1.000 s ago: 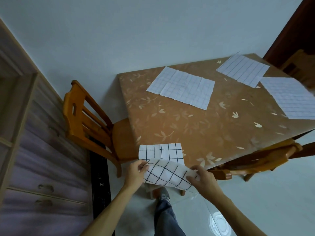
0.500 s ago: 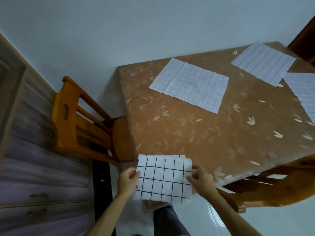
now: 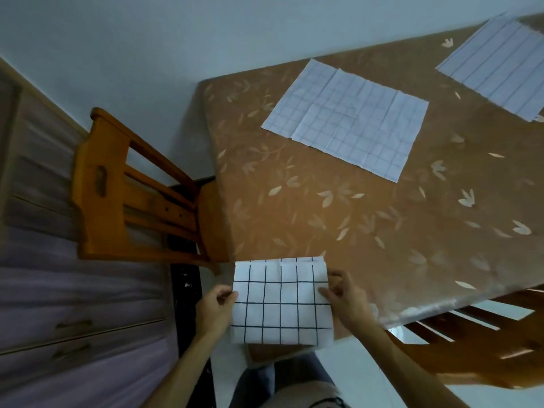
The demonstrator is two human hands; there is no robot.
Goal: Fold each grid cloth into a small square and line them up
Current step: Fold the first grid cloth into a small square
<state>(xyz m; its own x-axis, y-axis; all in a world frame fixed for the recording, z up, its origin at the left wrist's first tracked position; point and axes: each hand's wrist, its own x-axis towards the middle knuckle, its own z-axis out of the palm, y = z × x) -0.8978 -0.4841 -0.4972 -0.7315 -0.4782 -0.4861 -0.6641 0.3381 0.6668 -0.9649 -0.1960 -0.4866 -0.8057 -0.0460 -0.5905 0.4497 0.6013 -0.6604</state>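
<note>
Folded grid cloth point(image 3: 281, 301) sits at the near-left corner of the surface point(image 3: 323, 219) — your left hand point(image 3: 215, 307) and right hand point(image 3: 347, 301) pinch its side edges. Square the layers flush before pressing the crease.

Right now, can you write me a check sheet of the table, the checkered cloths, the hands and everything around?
Surface: leaf-patterned table, brown and shiny.
Job's things: folded grid cloth at the table's near corner; creased unfolded grid cloth lying flat mid-table; second unfolded grid cloth farther right, cut off by the picture's edge.
Clutter: nothing seen.
Hands: left hand pinches the folded grid cloth's left edge; right hand pinches its right edge.
Cables: nothing seen.
Surroundings: wooden chair at the table's left side; second wooden chair at its near right; drawer cabinet on the left; plain wall behind.
</note>
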